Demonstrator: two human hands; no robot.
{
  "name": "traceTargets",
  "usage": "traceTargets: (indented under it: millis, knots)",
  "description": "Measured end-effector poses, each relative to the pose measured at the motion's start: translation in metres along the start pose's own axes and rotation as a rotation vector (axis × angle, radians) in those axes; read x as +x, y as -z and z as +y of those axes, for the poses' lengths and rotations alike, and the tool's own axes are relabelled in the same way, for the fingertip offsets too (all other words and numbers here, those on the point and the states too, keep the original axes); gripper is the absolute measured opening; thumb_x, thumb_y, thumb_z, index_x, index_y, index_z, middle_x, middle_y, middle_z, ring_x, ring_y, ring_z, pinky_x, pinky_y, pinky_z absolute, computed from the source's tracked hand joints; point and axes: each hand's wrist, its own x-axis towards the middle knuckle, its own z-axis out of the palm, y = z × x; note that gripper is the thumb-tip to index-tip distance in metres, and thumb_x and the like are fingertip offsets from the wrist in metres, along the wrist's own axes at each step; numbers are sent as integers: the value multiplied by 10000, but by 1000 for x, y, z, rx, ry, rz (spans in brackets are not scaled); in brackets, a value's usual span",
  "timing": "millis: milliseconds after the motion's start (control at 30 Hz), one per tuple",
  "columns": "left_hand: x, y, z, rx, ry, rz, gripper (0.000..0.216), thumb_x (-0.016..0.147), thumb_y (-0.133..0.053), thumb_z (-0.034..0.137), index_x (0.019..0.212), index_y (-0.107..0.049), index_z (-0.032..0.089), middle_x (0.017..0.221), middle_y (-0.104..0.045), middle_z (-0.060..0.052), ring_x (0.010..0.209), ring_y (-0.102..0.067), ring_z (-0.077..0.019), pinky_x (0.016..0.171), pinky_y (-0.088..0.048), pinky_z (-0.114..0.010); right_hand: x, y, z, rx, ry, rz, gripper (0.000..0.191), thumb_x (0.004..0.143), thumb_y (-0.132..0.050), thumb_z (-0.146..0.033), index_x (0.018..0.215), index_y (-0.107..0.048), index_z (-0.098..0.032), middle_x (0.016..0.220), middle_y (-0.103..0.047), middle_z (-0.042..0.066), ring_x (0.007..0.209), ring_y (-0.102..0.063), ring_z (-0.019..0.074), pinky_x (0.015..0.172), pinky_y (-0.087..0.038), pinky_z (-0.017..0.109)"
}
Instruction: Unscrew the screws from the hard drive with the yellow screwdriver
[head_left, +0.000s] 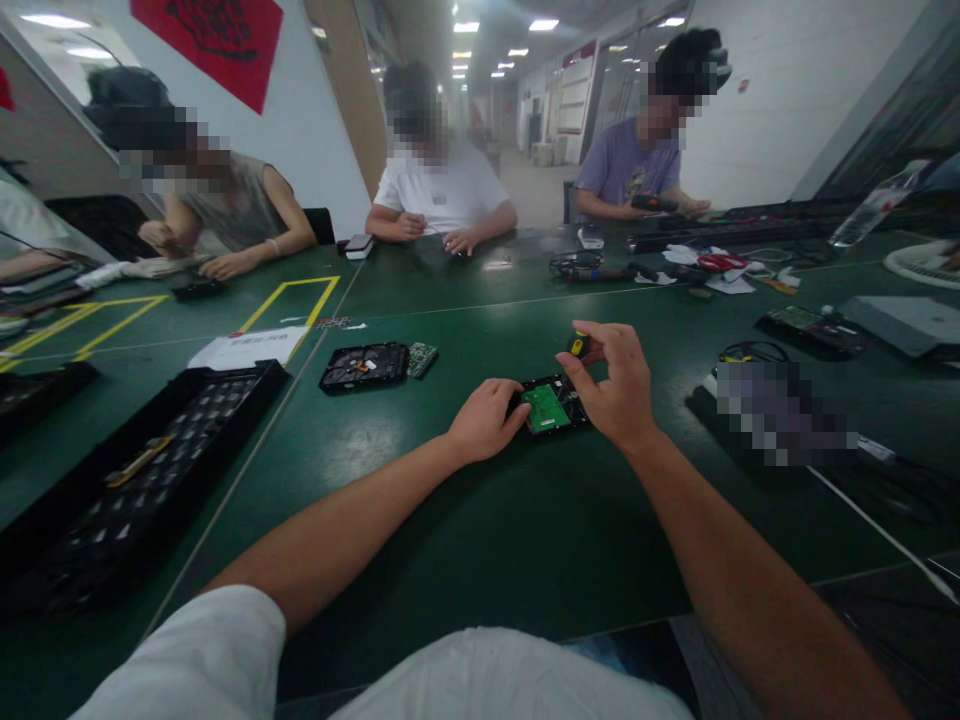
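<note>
A black hard drive point(553, 405) with a green circuit board on top lies on the green table point(465, 520) in front of me. My left hand point(486, 420) rests against its left edge and steadies it. Above the drive's right side, my right hand point(611, 385) pinches a small screwdriver with a yellow and black handle point(577, 346), held upright over the drive. A second, opened hard drive point(365, 365) with a loose green board point(421, 358) beside it lies further left on the table.
A black compartment tray point(127, 470) sits at the left. Three other people sit at the far side, working with their hands. Cables, red scissors point(720, 262), paper and electronics clutter the right. A white paper sheet point(251, 348) lies by yellow tape lines.
</note>
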Motion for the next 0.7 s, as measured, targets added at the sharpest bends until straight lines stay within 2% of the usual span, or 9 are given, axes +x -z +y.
traceTargets:
  millis: [233,467,700]
  knots:
    - [0,0,0,-3,1,6,311,1076,-540,395,1309,-602,199,1255,-705,-120,1245,-637,-298,1092,-535,-498,-4,-4,5,41,-25,-27,423,1069,-543,-345,1491,-548,-316,1304,-687,99,1064,-722,274,929,-631,507]
    - [0,2,2,-8,2,2,331,1084,-525,406,1309,-598,174,1266,-704,-137,1249,-629,-304,1095,-532,-502,-1,-1,1,-37,24,25,371,984,-710,-373,1342,-643,-308,1206,-654,97,1049,-680,280,881,-636,488]
    - [0,2,1,-5,4,0,317,1082,-528,406,1308,-598,195,1265,-703,-123,1262,-629,-301,1093,-535,-499,-1,-1,3,2,-16,8,347,1025,-619,-327,1371,-615,-297,1260,-671,101,1031,-706,264,859,-636,465]
